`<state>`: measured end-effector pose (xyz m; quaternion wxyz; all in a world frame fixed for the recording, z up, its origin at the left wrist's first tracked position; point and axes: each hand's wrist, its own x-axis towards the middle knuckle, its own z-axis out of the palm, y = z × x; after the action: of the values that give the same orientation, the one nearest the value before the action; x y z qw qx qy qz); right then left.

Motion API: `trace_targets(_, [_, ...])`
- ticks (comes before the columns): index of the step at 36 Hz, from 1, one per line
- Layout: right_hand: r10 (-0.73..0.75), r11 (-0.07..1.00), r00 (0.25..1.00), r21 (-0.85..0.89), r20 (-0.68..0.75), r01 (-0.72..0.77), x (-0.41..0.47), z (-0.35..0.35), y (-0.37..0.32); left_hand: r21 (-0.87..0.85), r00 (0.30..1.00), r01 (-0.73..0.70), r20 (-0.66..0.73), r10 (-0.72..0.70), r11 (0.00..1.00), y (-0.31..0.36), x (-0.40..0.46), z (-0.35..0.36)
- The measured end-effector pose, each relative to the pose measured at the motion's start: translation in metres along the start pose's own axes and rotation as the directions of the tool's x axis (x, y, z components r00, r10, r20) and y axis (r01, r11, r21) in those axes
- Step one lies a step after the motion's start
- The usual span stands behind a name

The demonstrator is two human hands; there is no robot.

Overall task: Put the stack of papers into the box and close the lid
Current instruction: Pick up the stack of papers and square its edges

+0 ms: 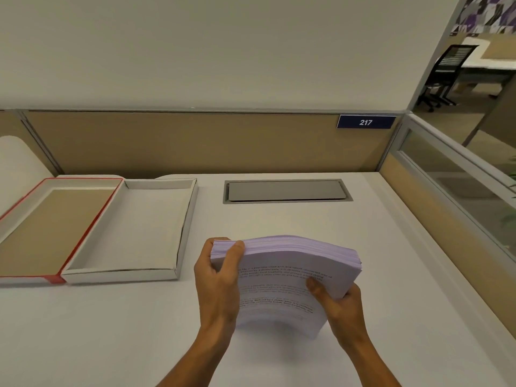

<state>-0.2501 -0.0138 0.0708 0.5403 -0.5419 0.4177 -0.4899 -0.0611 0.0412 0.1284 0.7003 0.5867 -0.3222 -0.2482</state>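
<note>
A thick stack of printed papers [284, 277] is held over the white desk, bowed upward in the middle with its far edge raised. My left hand [219, 280] grips the stack's left side, thumb on top. My right hand [336, 303] holds the right near corner, thumb on the top sheet. The open box [178, 233] lies to the left of the stack, a shallow white tray with nothing in it. Its red-edged lid [92, 222] lies flat open further left, joined along the box's left side, brown inside.
A grey cable hatch [287, 191] is set into the desk [111, 331] behind the stack. Tan partition panels with a "217" sign [365, 122] close off the back, and a glass partition [458, 185] runs along the right. A white rounded object [16, 163] stands at far left.
</note>
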Motion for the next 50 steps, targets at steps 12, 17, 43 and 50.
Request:
trace_targets(12, [0.013, 1.0, 1.0, 0.016, -0.004, -0.013, -0.002, -0.002, 0.005, 0.056, 0.992, -0.113, -0.053, 0.116, 0.992, -0.003, 0.0, 0.003])
trace_targets(17, [0.024, 0.999, 1.0, 0.029, 0.009, -0.024, -0.001, -0.002, 0.006, 0.055, 0.977, -0.213, -0.014, 0.214, 0.976, -0.013, -0.005, -0.004])
trace_targets(43, [0.037, 0.999, 0.999, 0.008, 0.006, -0.037, -0.006, 0.009, 0.03, 0.104, 0.988, -0.035, 0.153, 0.019, 0.994, -0.099, -0.013, -0.027])
trace_targets(50, [0.073, 0.995, 0.997, -0.073, 0.04, -0.07, -0.009, 0.003, 0.058, 0.218, 0.975, -0.031, 0.223, -0.019, 0.975, -0.124, -0.019, -0.04])
